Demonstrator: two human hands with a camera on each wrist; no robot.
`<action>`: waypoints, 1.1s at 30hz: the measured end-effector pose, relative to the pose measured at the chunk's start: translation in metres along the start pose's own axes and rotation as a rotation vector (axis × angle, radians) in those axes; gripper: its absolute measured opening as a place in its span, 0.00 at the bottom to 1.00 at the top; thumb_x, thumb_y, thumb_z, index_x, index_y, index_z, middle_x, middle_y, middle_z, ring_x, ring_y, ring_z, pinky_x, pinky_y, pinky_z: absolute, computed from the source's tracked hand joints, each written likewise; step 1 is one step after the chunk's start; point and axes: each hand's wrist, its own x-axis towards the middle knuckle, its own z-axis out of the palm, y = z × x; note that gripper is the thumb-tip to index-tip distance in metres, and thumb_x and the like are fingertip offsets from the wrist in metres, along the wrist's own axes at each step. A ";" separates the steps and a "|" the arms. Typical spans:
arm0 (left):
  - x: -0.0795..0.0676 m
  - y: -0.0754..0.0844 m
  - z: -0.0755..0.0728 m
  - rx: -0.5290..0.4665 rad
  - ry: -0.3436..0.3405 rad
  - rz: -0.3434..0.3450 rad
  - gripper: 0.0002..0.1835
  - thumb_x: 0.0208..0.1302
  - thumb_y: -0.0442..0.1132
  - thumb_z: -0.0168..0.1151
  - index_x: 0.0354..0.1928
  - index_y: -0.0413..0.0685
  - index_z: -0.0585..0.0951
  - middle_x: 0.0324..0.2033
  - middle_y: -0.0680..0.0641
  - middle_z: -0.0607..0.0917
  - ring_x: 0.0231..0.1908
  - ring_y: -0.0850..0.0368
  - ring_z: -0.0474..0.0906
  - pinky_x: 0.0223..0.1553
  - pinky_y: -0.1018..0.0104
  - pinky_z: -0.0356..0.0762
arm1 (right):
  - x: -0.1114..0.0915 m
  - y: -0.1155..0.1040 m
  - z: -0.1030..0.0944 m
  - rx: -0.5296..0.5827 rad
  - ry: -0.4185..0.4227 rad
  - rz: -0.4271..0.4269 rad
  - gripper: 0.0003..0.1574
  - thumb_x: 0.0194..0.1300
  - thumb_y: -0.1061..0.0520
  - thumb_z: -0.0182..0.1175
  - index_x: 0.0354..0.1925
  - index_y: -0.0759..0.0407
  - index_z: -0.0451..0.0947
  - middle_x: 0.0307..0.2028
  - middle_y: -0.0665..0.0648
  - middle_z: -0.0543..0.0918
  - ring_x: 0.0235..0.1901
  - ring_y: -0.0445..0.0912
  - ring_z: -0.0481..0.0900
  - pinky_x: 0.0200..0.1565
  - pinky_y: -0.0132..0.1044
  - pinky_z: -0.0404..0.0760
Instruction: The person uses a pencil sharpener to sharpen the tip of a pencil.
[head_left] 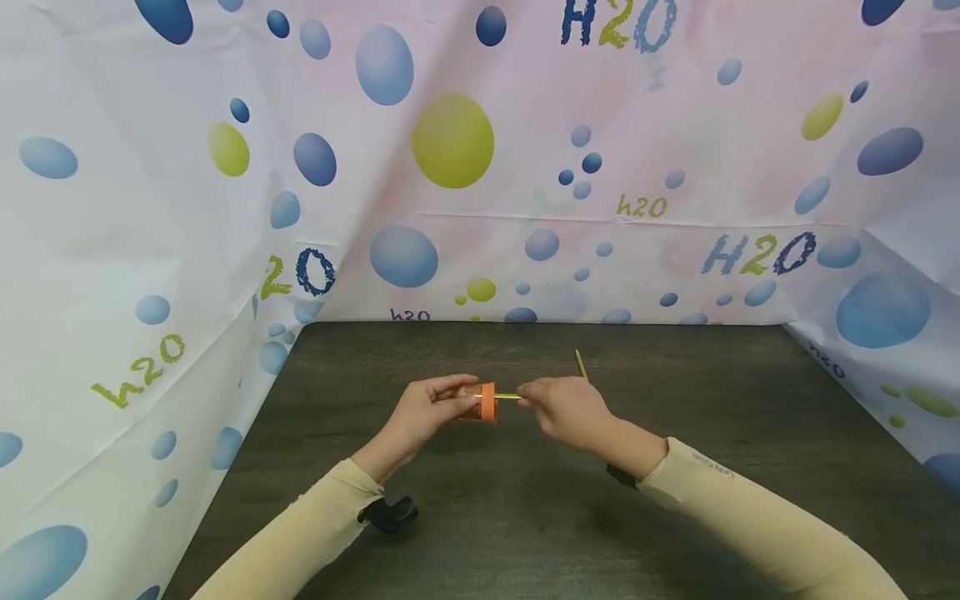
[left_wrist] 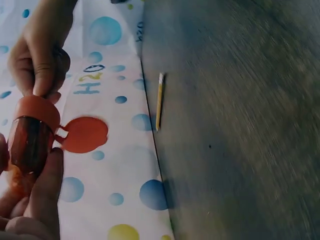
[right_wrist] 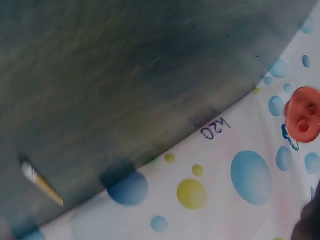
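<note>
My left hand [head_left: 431,408] grips an orange pencil sharpener [head_left: 488,403] with a see-through body, tipped on its side above the table. Its round orange flap [left_wrist: 86,135] hangs open in the left wrist view. Two round holes show in the sharpener's end [right_wrist: 303,117] in the right wrist view. My right hand [head_left: 566,408] pinches a yellowish pencil [head_left: 507,396], which reaches the sharpener's end. How deep the tip sits is hidden. A second pencil [head_left: 581,363] lies on the table behind my right hand; its pale end [left_wrist: 161,77] shows in the left wrist view.
The dark wooden table [head_left: 480,533] spreads under both hands. A white sheet [head_left: 630,150] with blue and green bubbles and H2O lettering hangs along its back and sides. A black strap piece [head_left: 388,514] sits at my left wrist.
</note>
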 end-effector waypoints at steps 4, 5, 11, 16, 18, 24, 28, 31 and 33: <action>-0.005 0.001 0.002 0.139 -0.002 0.147 0.22 0.70 0.34 0.65 0.64 0.35 0.79 0.61 0.31 0.83 0.57 0.40 0.85 0.51 0.59 0.88 | 0.006 0.009 -0.011 0.534 -0.318 0.226 0.15 0.76 0.58 0.56 0.44 0.66 0.87 0.25 0.54 0.86 0.17 0.37 0.71 0.24 0.29 0.71; -0.006 0.001 0.003 0.170 -0.010 0.182 0.22 0.69 0.33 0.66 0.63 0.35 0.80 0.60 0.31 0.83 0.57 0.38 0.85 0.50 0.62 0.88 | 0.008 0.013 -0.013 0.708 -0.416 0.299 0.17 0.78 0.58 0.54 0.42 0.66 0.86 0.21 0.52 0.81 0.16 0.36 0.65 0.22 0.28 0.67; -0.011 0.005 0.003 0.261 -0.040 0.282 0.21 0.69 0.34 0.66 0.61 0.36 0.81 0.56 0.31 0.85 0.53 0.39 0.87 0.49 0.65 0.88 | 0.013 0.036 -0.015 1.220 -0.747 0.547 0.21 0.82 0.56 0.45 0.39 0.61 0.83 0.16 0.44 0.64 0.13 0.35 0.54 0.19 0.29 0.56; -0.008 0.005 0.002 0.184 0.042 0.153 0.22 0.70 0.38 0.66 0.63 0.38 0.80 0.60 0.34 0.84 0.58 0.40 0.84 0.53 0.59 0.87 | 0.008 0.025 -0.012 0.751 -0.454 0.272 0.24 0.81 0.51 0.51 0.57 0.68 0.80 0.28 0.51 0.84 0.23 0.38 0.75 0.28 0.33 0.76; -0.005 0.006 0.002 0.103 0.072 0.070 0.22 0.72 0.39 0.65 0.65 0.39 0.80 0.61 0.34 0.83 0.56 0.45 0.86 0.56 0.53 0.86 | 0.005 0.016 -0.012 0.419 -0.281 0.116 0.22 0.76 0.51 0.58 0.58 0.65 0.80 0.34 0.54 0.88 0.27 0.40 0.82 0.31 0.35 0.81; -0.002 0.011 0.000 -0.173 0.060 -0.158 0.25 0.76 0.42 0.59 0.69 0.39 0.75 0.44 0.49 0.91 0.39 0.66 0.88 0.49 0.66 0.88 | 0.000 0.010 -0.002 -0.361 0.242 -0.300 0.24 0.51 0.59 0.80 0.45 0.56 0.82 0.30 0.49 0.83 0.24 0.40 0.81 0.20 0.29 0.75; -0.005 0.010 -0.001 -0.169 0.015 -0.144 0.27 0.75 0.42 0.60 0.70 0.36 0.74 0.48 0.46 0.91 0.40 0.66 0.88 0.54 0.59 0.87 | -0.001 0.009 -0.001 -0.364 0.265 -0.315 0.22 0.46 0.63 0.81 0.40 0.56 0.83 0.28 0.49 0.83 0.22 0.39 0.80 0.17 0.27 0.68; -0.006 0.005 -0.001 -0.086 0.001 -0.071 0.28 0.74 0.43 0.63 0.69 0.35 0.74 0.56 0.38 0.87 0.45 0.60 0.89 0.58 0.50 0.85 | -0.002 0.005 -0.004 -0.227 0.177 -0.217 0.13 0.53 0.63 0.77 0.38 0.57 0.85 0.27 0.49 0.86 0.19 0.38 0.78 0.18 0.25 0.67; -0.007 0.003 0.001 -0.029 -0.003 -0.013 0.28 0.72 0.44 0.65 0.68 0.34 0.75 0.59 0.34 0.85 0.50 0.56 0.88 0.58 0.50 0.85 | -0.002 0.002 -0.008 -0.094 0.078 -0.128 0.05 0.62 0.62 0.71 0.39 0.59 0.87 0.28 0.51 0.88 0.19 0.38 0.78 0.20 0.25 0.70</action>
